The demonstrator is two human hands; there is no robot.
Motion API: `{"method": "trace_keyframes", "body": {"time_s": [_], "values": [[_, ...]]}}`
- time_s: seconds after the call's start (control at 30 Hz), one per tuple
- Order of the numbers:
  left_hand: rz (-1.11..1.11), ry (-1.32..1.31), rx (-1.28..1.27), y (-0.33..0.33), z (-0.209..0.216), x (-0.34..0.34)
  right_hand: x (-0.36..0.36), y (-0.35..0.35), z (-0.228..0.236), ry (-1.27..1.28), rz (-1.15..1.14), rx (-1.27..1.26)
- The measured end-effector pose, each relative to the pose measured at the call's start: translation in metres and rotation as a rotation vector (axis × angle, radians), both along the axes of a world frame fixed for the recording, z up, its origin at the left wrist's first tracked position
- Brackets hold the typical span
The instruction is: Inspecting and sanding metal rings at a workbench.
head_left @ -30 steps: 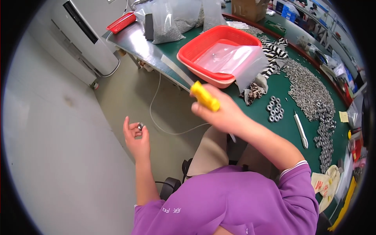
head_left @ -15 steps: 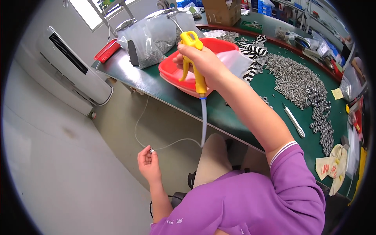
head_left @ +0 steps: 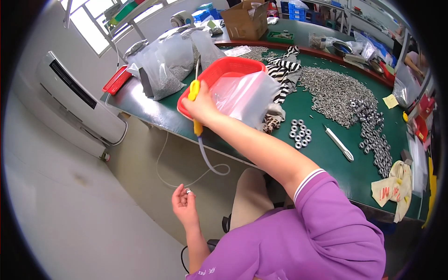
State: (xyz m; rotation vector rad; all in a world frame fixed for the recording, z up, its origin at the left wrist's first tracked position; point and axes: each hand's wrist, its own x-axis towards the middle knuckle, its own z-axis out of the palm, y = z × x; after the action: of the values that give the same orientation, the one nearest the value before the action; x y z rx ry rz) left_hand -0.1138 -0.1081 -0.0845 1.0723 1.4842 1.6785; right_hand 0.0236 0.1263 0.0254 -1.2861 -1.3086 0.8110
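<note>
My right hand [head_left: 203, 106] is wrapped round a yellow air blow gun [head_left: 198, 128], its thin metal nozzle pointing up and away over the table's left part. A pale hose [head_left: 204, 151] hangs from the gun's handle and loops down below the table edge. Beside that hand stands a red plastic basket [head_left: 235, 65] with a clear plastic bag [head_left: 249, 100] over its near side. Lower down, off the table, my left hand [head_left: 185, 210] pinches a small shiny metal part [head_left: 188, 191] between thumb and fingers; it looks like the small metal rings [head_left: 298, 134] lying in a group on the green table.
A heap of small metal pins [head_left: 331, 93] covers the table's middle right, with more rings [head_left: 375, 144] beside it. Nearer lie a white pen-like tool [head_left: 339, 143] and cloth gloves [head_left: 394, 189]. Filled plastic bags [head_left: 163, 70] and a cardboard box [head_left: 245, 23] stand at the back.
My right hand has moved left and lower with the blow gun, now nearer the basket's left side. My left hand has shifted slightly right and down, still pinching the metal part. The view has also shifted.
</note>
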Motion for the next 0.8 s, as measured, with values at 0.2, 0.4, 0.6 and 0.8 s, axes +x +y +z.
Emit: {"method": "trace_keyframes", "body": {"time_s": [0.2,0.4,0.6,0.8], "values": [[-0.038,0.018,-0.015,0.001,0.004,0.005,0.03,-0.027,0.027,-0.434,0.378,-0.182],[-0.197,-0.008,0.037,0.019,0.022,0.037,0.053,-0.036,0.017,-0.474,0.433,0.09],[-0.259,-0.016,0.0,0.016,0.027,0.039,0.169,-0.046,0.037,-0.852,0.186,0.72],[-0.327,-0.047,-0.047,0.018,0.031,0.053,0.233,-0.039,-0.013,-1.261,0.073,0.873]]}}
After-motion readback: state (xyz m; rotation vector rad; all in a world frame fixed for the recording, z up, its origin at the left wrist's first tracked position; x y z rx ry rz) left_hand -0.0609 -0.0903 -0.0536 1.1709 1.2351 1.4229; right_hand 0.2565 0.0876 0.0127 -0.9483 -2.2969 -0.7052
